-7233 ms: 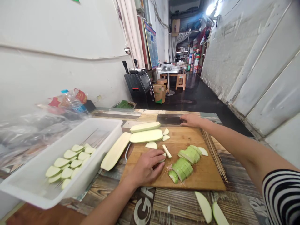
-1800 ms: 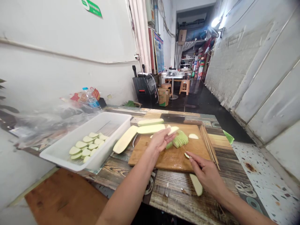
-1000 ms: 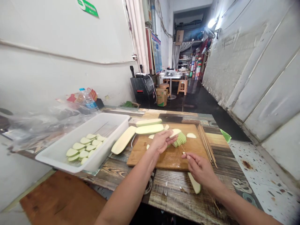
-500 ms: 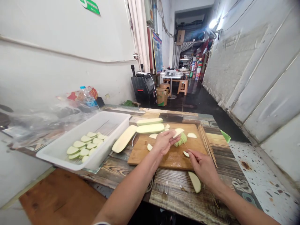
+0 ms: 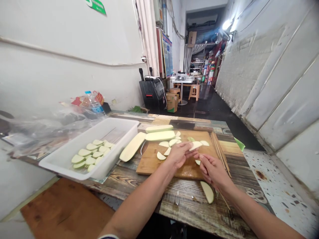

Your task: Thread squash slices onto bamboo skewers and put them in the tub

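Note:
My left hand (image 5: 178,155) is closed on a pale green vegetable slice (image 5: 195,145), held just above the wooden cutting board (image 5: 152,162). My right hand (image 5: 213,170) is pinched on a thin bamboo skewer (image 5: 223,200), whose tip meets the slice; the rest of the stick runs back under my wrist. Loose slices (image 5: 163,144) lie on the board beside two long peeled halves (image 5: 159,135). One more slice (image 5: 207,192) rests on the table near my right wrist.
A white plastic tub (image 5: 74,166) with skewered slices (image 5: 90,153) stands at the left. A third peeled half (image 5: 132,151) leans against the tub. A bundle of skewers (image 5: 220,149) lies along the board's right edge. Plastic bags and a bottle (image 5: 93,103) sit by the wall.
My two hands have come together over the board's near edge; the skewer tip has reached the slice in my left hand. The stacked green slices are now hidden behind my hands.

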Motion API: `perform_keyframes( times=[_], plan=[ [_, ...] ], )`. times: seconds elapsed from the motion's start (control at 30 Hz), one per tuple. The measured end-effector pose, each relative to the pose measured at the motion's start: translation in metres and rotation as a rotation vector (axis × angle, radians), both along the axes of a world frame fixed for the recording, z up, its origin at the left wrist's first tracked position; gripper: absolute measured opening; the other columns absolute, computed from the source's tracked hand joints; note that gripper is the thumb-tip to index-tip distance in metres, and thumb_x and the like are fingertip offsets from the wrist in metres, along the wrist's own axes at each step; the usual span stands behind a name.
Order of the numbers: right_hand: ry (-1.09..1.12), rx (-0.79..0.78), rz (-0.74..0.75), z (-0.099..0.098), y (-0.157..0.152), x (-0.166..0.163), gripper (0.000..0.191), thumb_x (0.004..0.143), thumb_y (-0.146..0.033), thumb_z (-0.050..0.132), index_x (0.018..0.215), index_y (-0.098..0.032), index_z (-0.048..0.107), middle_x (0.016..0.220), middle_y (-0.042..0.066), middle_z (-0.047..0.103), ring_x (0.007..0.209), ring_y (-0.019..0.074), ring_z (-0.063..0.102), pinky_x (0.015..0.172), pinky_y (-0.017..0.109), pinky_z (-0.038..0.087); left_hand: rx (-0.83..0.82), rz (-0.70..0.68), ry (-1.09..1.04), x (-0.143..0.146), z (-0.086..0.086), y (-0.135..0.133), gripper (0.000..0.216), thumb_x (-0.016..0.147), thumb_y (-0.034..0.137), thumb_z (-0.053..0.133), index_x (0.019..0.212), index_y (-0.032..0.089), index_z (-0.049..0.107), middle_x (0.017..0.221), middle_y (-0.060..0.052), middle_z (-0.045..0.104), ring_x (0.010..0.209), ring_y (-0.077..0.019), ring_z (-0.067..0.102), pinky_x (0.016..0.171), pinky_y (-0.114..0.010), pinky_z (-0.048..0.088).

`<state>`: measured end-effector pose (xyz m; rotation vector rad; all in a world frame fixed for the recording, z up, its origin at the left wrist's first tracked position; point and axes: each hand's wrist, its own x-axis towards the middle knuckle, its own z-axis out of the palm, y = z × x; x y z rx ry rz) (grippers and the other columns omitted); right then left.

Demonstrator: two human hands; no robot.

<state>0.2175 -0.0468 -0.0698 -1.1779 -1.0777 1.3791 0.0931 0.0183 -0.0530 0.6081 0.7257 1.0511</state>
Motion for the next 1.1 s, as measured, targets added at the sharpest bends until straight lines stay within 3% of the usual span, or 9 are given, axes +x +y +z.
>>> perform_keyframes(
  times=[0.17, 0.4, 0.53, 0.67, 0.77, 0.83, 0.9, 1.0, 1.1],
  plan=[
    [-0.291, 0.136, -0.013, 0.002, -0.002, 0.008, 0.033, 0.078, -0.044, 0.050, 0.089, -0.014, 0.057, 0.043, -0.008, 0.037, 0.032, 0.0053, 0.031, 0.032, 0.018, 0.021, 0.006, -0.002, -0.075, -0.004, -0.002, 0.006, 0.012, 0.079, 0.016, 0.058, 0.084, 0.006, 0.060, 0.091, -0.014, 0.066, 0.079, -0.0207, 0.066, 0.074, -0.033, 0.054],
    [-0.499, 0.302, -0.036, -0.008, -0.005, 0.008, 0.028, 0.082, -0.039, 0.045, 0.084, -0.014, 0.060, 0.048, -0.004, 0.039, 0.042, 0.0091, 0.034, 0.040, 0.021, 0.025, 0.043, -0.041, -0.030, -0.002, -0.011, 0.005, 0.017, 0.078, 0.022, 0.060, 0.088, 0.008, 0.061, 0.089, -0.012, 0.066, 0.080, -0.0194, 0.065, 0.072, -0.031, 0.053],
    [-0.593, 0.339, -0.104, -0.007, -0.006, 0.008, 0.028, 0.082, -0.038, 0.045, 0.080, -0.015, 0.061, 0.047, -0.003, 0.043, 0.044, 0.0110, 0.037, 0.042, 0.022, 0.028, 0.050, -0.071, -0.005, 0.013, -0.019, -0.004, 0.018, 0.075, 0.021, 0.062, 0.085, 0.007, 0.063, 0.081, -0.010, 0.066, 0.068, -0.0148, 0.063, 0.064, -0.027, 0.053],
    [-0.632, 0.370, -0.139, 0.000, -0.002, 0.016, 0.029, 0.083, -0.038, 0.045, 0.074, -0.016, 0.061, 0.047, -0.003, 0.044, 0.044, 0.0110, 0.040, 0.045, 0.022, 0.031, 0.143, -0.117, 0.075, 0.020, -0.007, -0.017, 0.024, 0.075, 0.029, 0.061, 0.089, 0.009, 0.065, 0.080, -0.007, 0.065, 0.066, -0.0119, 0.060, 0.068, -0.027, 0.050],
    [-0.602, 0.375, -0.221, 0.001, 0.004, 0.026, 0.029, 0.082, -0.039, 0.045, 0.083, -0.015, 0.062, 0.047, -0.004, 0.044, 0.043, 0.0104, 0.040, 0.044, 0.021, 0.031, 0.435, 0.006, 0.452, 0.001, 0.009, -0.011, 0.028, 0.078, 0.035, 0.055, 0.098, 0.017, 0.064, 0.087, -0.005, 0.065, 0.080, -0.0156, 0.059, 0.079, -0.033, 0.047],
    [-0.565, 0.363, -0.267, 0.001, 0.007, 0.031, 0.031, 0.082, -0.040, 0.045, 0.087, -0.014, 0.062, 0.047, -0.005, 0.042, 0.042, 0.0098, 0.038, 0.042, 0.021, 0.030, 0.709, 0.128, 0.866, -0.020, 0.015, -0.001, 0.028, 0.078, 0.033, 0.055, 0.102, 0.022, 0.063, 0.097, -0.004, 0.064, 0.094, -0.0182, 0.055, 0.087, -0.035, 0.041],
    [-0.561, 0.356, -0.285, 0.001, 0.007, 0.032, 0.032, 0.082, -0.041, 0.045, 0.085, -0.014, 0.062, 0.047, -0.005, 0.041, 0.041, 0.0096, 0.038, 0.041, 0.021, 0.030, 0.916, 0.122, 1.304, -0.037, 0.013, 0.009, 0.030, 0.074, 0.035, 0.059, 0.100, 0.022, 0.064, 0.101, -0.005, 0.063, 0.101, -0.0230, 0.050, 0.091, -0.038, 0.036],
    [-0.616, 0.357, -0.286, 0.003, 0.006, 0.032, 0.033, 0.082, -0.041, 0.044, 0.083, -0.014, 0.063, 0.046, -0.004, 0.043, 0.042, 0.0103, 0.040, 0.042, 0.022, 0.031, 1.023, 0.038, 1.721, -0.041, 0.000, 0.015, 0.039, 0.071, 0.047, 0.060, 0.101, 0.023, 0.063, 0.099, -0.008, 0.060, 0.101, -0.0279, 0.047, 0.087, -0.042, 0.034],
    [-0.666, 0.357, -0.275, 0.001, 0.006, 0.031, 0.033, 0.082, -0.040, 0.043, 0.084, -0.015, 0.064, 0.047, -0.003, 0.047, 0.043, 0.0114, 0.042, 0.043, 0.022, 0.032, 1.028, 0.071, 1.884, -0.027, -0.012, 0.009, 0.045, 0.071, 0.055, 0.056, 0.098, 0.019, 0.060, 0.101, -0.010, 0.056, 0.102, -0.0279, 0.043, 0.089, -0.044, 0.029]
  ],
)
